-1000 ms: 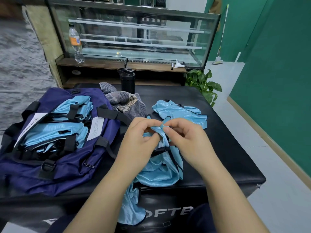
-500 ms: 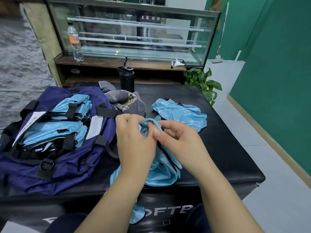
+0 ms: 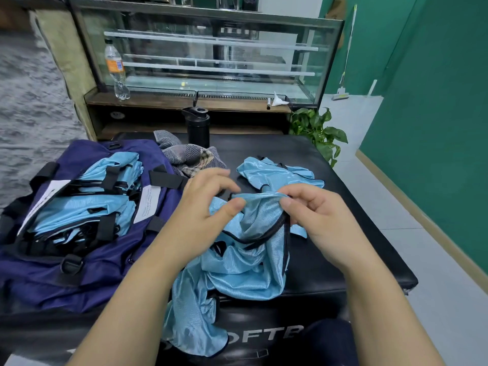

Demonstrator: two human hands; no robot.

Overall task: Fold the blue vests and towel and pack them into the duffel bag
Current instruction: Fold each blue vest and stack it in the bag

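Two bare hands stretch the top edge of a shiny light-blue vest with black trim above a black padded bench: the left hand pinches the fabric between thumb and fingers, the right hand pinches it just beside. The vest's lower end hangs over the bench's front edge. A navy duffel bag lies open at left holding folded blue vests; another crumpled blue vest and a grey checked towel lie behind the hands.

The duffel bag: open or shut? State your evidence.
Open. The duffel bag lies unzipped on the table, with folded blue vests visible inside.
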